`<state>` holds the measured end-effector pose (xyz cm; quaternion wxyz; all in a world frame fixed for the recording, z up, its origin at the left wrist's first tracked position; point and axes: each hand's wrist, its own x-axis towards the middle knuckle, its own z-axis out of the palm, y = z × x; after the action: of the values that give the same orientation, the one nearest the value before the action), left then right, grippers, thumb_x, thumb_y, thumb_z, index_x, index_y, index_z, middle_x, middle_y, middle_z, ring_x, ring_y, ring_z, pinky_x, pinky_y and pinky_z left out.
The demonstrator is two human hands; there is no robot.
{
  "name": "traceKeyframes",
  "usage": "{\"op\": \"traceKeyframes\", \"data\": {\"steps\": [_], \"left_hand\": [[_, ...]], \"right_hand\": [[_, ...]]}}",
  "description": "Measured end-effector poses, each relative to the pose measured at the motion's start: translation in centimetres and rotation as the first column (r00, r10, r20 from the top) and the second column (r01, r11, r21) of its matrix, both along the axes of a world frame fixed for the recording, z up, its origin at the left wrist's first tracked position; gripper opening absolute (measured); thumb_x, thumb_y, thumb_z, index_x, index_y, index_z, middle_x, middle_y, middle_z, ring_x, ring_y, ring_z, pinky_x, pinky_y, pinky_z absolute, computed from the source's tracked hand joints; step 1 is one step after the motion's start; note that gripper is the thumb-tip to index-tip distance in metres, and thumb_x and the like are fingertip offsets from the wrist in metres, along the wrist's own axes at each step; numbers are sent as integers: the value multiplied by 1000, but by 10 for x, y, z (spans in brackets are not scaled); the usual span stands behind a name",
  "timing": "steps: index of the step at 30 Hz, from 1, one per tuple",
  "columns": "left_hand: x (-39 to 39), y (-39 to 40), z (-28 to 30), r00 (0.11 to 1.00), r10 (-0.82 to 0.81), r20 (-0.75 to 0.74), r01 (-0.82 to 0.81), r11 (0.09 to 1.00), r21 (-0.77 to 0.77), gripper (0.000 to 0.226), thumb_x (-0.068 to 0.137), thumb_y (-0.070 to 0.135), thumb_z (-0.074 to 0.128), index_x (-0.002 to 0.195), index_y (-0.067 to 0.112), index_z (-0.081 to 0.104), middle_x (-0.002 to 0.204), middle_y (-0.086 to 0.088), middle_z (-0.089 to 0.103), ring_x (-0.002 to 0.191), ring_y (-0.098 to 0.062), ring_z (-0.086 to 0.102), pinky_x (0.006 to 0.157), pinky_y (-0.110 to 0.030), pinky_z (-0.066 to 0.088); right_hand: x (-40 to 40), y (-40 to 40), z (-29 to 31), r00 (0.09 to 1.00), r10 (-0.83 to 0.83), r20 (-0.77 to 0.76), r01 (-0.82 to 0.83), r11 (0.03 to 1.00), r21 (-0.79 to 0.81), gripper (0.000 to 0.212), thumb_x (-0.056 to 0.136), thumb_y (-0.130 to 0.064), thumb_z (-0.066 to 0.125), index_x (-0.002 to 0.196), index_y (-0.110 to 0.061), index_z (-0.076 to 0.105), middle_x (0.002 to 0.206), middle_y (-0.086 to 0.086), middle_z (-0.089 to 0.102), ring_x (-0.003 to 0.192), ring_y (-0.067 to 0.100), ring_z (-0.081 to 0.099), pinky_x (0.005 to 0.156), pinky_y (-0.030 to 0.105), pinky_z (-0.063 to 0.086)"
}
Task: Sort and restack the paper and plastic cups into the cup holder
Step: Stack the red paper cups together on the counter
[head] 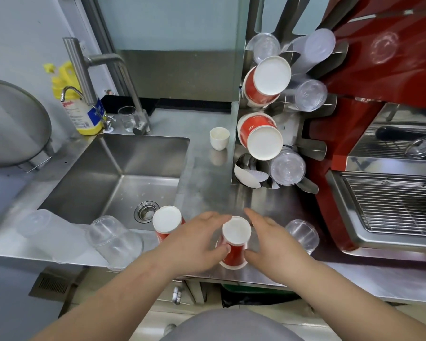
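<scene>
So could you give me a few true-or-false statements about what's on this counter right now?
1. Both hands, the left hand and the right hand, are around one upside-down red paper cup. True.
2. The sink is full of water. False: it looks empty and drained.
3. A small white cup stands upright on the counter. True.
4. The cup holder holds only paper cups. False: clear plastic cups sit in it too.
</scene>
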<state>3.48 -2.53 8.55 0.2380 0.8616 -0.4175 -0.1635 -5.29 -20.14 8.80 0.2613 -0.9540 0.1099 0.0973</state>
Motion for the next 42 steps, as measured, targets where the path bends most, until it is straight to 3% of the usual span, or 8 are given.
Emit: {"op": "traceKeyframes", "data": {"steps": [4, 9, 14, 21, 26, 34, 38, 42], "left_hand": [[19, 19, 49, 997, -26, 71, 25, 1000, 15, 58, 80, 55, 49, 133, 32, 56, 122, 11, 62, 105, 4, 50, 89, -3, 33], [53, 52, 80, 993, -23, 115, 6, 988, 154, 56, 89, 51, 60, 141, 41, 43, 142, 15, 46, 129, -2, 42, 109, -23, 33], [63, 81, 74, 994, 46, 94, -72, 955, 289, 72, 87, 50, 63, 149, 39, 28, 153, 12, 33, 136, -8, 37, 114, -28, 30], [52, 107, 25, 961, 255, 103, -272, 935, 229, 93, 72, 68, 59, 151, 34, 24, 151, 4, 41, 138, -14, 38, 113, -34, 34], [44, 99, -10, 930, 368, -18, -364, 924, 115, 101, 72, 50, 72, 154, 26, 20, 153, 0, 39, 142, -17, 36, 114, -33, 32], [27, 102, -44, 884, 418, -210, -437, 898, -55, 77, 70, 35, 72, 139, 38, 38, 128, 11, 59, 119, -10, 52, 101, -31, 43], [26, 104, -62, 869, 450, -205, -464, 886, -22, 76, 74, 38, 71, 141, 30, 37, 126, 1, 56, 119, -14, 48, 96, -23, 37], [27, 104, -76, 847, 460, -266, -476, 880, 6, 84, 68, 47, 68, 143, 33, 33, 125, 0, 56, 117, -16, 52, 99, -29, 43]], "right_hand": [[12, -2, 38, 992, 111, 59, -106, 991, -76, 82, 80, -42, 59, 148, -35, 13, 142, -4, 44, 129, 19, 42, 102, 36, 41], [38, 9, 91, 931, 361, -54, -365, 918, -157, 68, 85, -52, 54, 145, -38, 25, 137, -6, 49, 122, 14, 47, 99, 32, 42], [54, 29, 106, 858, 495, -141, -514, 823, -242, 69, 86, -51, 54, 146, -37, 23, 142, -3, 45, 129, 17, 43, 102, 38, 42], [76, 63, 91, 846, 526, -87, -533, 836, -131, 90, 79, -39, 67, 149, -37, 10, 143, -4, 43, 127, 17, 45, 102, 34, 41], [100, 86, 60, 859, 510, -48, -513, 855, -81, 83, 78, -31, 70, 147, -25, 24, 140, 2, 46, 129, 19, 44, 103, 26, 36], [112, 101, 23, 864, 496, -89, -502, 863, -58, 74, 74, -33, 72, 138, -22, 38, 132, 3, 52, 123, 21, 46, 86, 17, 30], [113, 105, 21, 869, 491, -57, -495, 866, -78, 59, 73, -34, 71, 126, -24, 48, 119, 1, 58, 112, 20, 52, 88, 26, 41], [113, 104, 22, 874, 482, -56, -485, 872, -72, 57, 70, -38, 70, 121, -27, 49, 116, -2, 60, 108, 18, 53, 91, 32, 44]]}}
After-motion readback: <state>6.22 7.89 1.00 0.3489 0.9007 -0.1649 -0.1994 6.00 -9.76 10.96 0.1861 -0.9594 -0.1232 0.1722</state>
